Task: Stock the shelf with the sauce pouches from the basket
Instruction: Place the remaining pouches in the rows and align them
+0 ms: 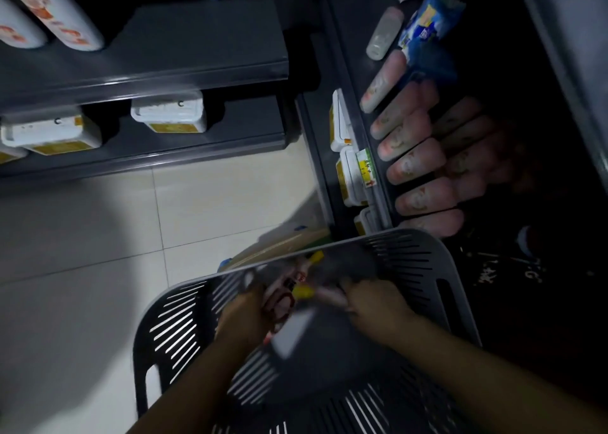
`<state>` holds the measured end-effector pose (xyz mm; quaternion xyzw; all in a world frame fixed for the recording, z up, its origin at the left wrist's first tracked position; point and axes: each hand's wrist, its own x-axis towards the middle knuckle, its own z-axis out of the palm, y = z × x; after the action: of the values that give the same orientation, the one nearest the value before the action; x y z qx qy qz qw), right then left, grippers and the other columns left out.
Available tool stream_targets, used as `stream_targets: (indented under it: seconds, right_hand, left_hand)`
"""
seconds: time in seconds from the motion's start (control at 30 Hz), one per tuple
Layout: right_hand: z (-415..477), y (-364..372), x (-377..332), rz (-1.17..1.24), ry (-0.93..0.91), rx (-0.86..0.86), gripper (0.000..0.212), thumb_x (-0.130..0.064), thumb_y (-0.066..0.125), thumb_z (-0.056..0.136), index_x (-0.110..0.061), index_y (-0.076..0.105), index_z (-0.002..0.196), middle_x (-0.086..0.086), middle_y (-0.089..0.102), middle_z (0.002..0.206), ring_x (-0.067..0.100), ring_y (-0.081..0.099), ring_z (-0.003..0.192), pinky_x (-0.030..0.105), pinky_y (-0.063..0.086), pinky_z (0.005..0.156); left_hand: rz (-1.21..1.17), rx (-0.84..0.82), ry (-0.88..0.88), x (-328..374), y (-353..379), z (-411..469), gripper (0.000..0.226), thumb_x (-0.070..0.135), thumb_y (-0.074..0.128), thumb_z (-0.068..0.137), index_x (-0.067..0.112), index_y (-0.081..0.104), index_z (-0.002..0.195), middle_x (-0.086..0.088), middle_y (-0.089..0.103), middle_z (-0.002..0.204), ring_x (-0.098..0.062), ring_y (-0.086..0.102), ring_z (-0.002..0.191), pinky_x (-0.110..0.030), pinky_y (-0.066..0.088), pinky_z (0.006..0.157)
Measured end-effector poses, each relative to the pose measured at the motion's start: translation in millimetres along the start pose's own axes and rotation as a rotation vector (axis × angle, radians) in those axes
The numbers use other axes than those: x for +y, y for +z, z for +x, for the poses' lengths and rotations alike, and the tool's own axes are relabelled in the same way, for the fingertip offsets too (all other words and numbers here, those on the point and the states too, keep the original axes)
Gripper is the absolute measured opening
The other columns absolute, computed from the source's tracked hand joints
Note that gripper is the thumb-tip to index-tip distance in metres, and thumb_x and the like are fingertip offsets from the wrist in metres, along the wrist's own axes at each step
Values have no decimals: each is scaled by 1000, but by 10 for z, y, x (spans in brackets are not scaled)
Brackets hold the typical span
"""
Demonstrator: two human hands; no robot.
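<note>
A grey slotted basket [177,321] sits low in the frame on the floor. Both my hands reach into it. My left hand [241,318] grips a white and red sauce pouch [281,298] with a yellow cap. My right hand [371,302] curls round another pale pouch [330,297] beside it. The picture is blurred, so the fingers are hard to read. On the dark shelf [358,81] to the right, several pale sauce pouches [411,167] lie in rows.
White tubs with yellow labels [169,112] stand on the lower grey shelves on the left and under the right shelf. A blue packet [424,28] lies at the back of the right shelf. White bottles [52,12] show top left. Pale tiled floor [98,229] lies on the left.
</note>
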<state>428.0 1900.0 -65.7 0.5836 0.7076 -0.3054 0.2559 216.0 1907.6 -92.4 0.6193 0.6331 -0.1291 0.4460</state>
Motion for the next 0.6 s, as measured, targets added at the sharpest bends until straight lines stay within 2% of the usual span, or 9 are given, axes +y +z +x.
stream_targets:
  seconds: [0.1, 0.17, 0.23, 0.3, 0.33, 0.37, 0.43, 0.5, 0.6]
  right_hand:
    - [-89, 112, -63, 458, 412, 100, 52, -30, 59, 85, -5, 40, 126, 15, 65, 112, 32, 64, 101, 35, 53, 78]
    - [-110, 208, -210, 556, 543, 114, 56, -27, 60, 84, -6, 36, 130, 16, 64, 115, 32, 62, 104, 35, 50, 79]
    - [-85, 338, -395, 681, 458, 40, 59, -23, 58, 84, -11, 33, 136, 8, 60, 121, 27, 60, 108, 29, 47, 85]
    - [-80, 414, -579, 739, 291, -76, 47, -20, 56, 85, -18, 44, 130, -2, 60, 112, 19, 58, 104, 22, 42, 83]
    - [-68, 435, -628, 738, 265, -13, 38, -19, 56, 84, -20, 51, 121, -2, 62, 110, 19, 58, 103, 23, 43, 82]
    - [-36, 454, -635, 753, 310, 128, 32, -16, 57, 82, -20, 54, 114, 1, 63, 109, 21, 59, 104, 27, 46, 86]
    - [24, 473, -548, 799, 525, 380, 41, -11, 62, 77, -14, 55, 118, 9, 58, 120, 29, 54, 114, 36, 44, 96]
    - [32, 464, -416, 778, 715, 293, 60, -17, 67, 77, -8, 45, 131, 15, 46, 135, 31, 43, 126, 35, 36, 102]
    - [23, 535, -322, 994, 835, 48, 73, -23, 74, 74, -7, 39, 136, 15, 47, 137, 31, 48, 124, 30, 42, 92]
  left_hand:
    - [-212, -53, -135, -167, 45, -126, 62, 29, 58, 65, 25, 54, 127, -9, 72, 104, -28, 67, 97, -31, 51, 73]
    - [-316, -64, -219, -275, 128, -184, 61, 26, 61, 58, 25, 60, 119, -7, 74, 96, -26, 69, 90, -27, 50, 67]
    - [-408, -84, -281, -316, 204, -204, 53, 23, 66, 55, 22, 65, 108, -5, 75, 91, -24, 70, 86, -29, 54, 70]
    - [-510, -121, -338, -327, 290, -206, 49, 26, 67, 46, 19, 66, 94, -2, 73, 84, -23, 70, 84, -32, 56, 74]
    - [-565, -133, -359, -343, 348, -193, 46, 27, 68, 42, 19, 66, 87, -1, 72, 82, -23, 69, 84, -34, 57, 76]
    - [-605, -137, -381, -364, 393, -176, 49, 28, 69, 36, 20, 65, 84, -3, 72, 83, -25, 69, 85, -37, 57, 79]
    - [-665, -147, -403, -377, 449, -149, 64, 30, 69, 28, 16, 67, 90, -9, 74, 88, -28, 70, 86, -43, 57, 81]
    - [-698, -148, -399, -368, 454, -151, 60, 24, 69, 35, 13, 67, 94, -9, 74, 85, -26, 70, 82, -37, 57, 76]
    - [-719, -95, -384, -323, 448, -177, 25, 9, 78, 60, 16, 67, 81, 8, 69, 62, -12, 70, 68, -20, 53, 58]
